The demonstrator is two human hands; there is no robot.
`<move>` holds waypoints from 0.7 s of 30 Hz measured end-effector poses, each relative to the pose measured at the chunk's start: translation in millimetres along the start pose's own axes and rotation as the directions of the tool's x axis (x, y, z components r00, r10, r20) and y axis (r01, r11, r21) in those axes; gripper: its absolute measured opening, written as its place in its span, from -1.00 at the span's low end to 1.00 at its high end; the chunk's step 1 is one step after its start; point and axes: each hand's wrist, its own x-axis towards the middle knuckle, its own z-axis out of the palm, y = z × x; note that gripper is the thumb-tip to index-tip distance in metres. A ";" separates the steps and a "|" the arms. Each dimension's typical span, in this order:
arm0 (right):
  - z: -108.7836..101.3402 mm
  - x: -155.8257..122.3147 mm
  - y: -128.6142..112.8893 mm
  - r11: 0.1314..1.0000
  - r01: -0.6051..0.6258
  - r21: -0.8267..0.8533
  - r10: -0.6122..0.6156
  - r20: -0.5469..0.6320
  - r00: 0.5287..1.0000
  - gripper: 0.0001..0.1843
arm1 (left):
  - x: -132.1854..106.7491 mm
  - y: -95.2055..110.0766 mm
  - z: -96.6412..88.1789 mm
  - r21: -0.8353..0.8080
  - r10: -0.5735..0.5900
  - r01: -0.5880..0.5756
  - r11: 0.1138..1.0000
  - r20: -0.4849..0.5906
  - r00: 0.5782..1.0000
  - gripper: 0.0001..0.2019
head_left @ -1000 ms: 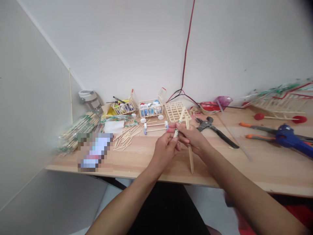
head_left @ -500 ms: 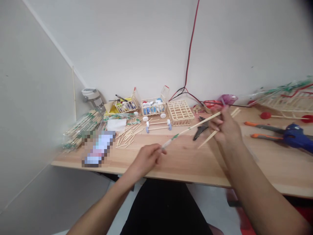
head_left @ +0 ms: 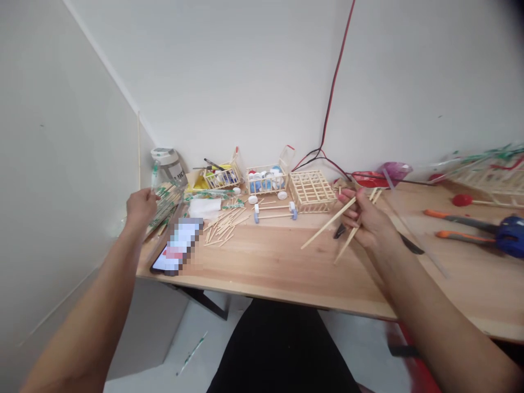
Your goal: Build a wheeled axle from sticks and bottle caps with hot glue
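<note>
My right hand (head_left: 364,217) is shut on a pair of bare wooden chopsticks (head_left: 329,222), which fan out across the palm above the tabletop. Partly hidden under that hand lie black-handled pliers (head_left: 411,245). My left hand (head_left: 141,207) is raised at the far left, over a heap of chopsticks in green-printed wrappers (head_left: 166,204). A thin green-and-white wrapper strip (head_left: 154,174) sticks up from its fingers. I cannot tell whether the strip holds a stick inside.
A wooden lattice cage (head_left: 311,191) and small stick carts with bottle-cap wheels stand at the back. Loose sticks (head_left: 221,229), a phone (head_left: 176,248) and a blue glue gun (head_left: 510,237) lie on the wooden table (head_left: 278,262). A green-printed strip (head_left: 191,353) lies on the floor.
My hands have separated. The left hand has moved far left to the wrapped bundle. A green-printed strip now lies on the floor. The right hand stays at the right with the chopsticks.
</note>
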 end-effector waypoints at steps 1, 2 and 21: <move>0.2 0.2 -0.3 1.000 -0.006 0.002 0.006 0.008 1.000 -0.66 | 4.5 -0.9 -0.2 0.036 -0.002 0.002 0.999 -0.013 1.000 -0.83; 0.5 0.2 -0.8 1.000 -0.012 0.007 0.012 0.021 1.000 -0.67 | 7.8 -0.9 -0.9 0.080 0.004 -0.002 0.997 -0.034 0.999 -0.83; 11.8 -9.1 11.0 0.990 -0.140 -0.020 0.141 0.207 0.968 -0.63 | -15.7 -29.5 -35.1 0.632 0.085 -0.034 0.774 -0.051 0.995 -0.60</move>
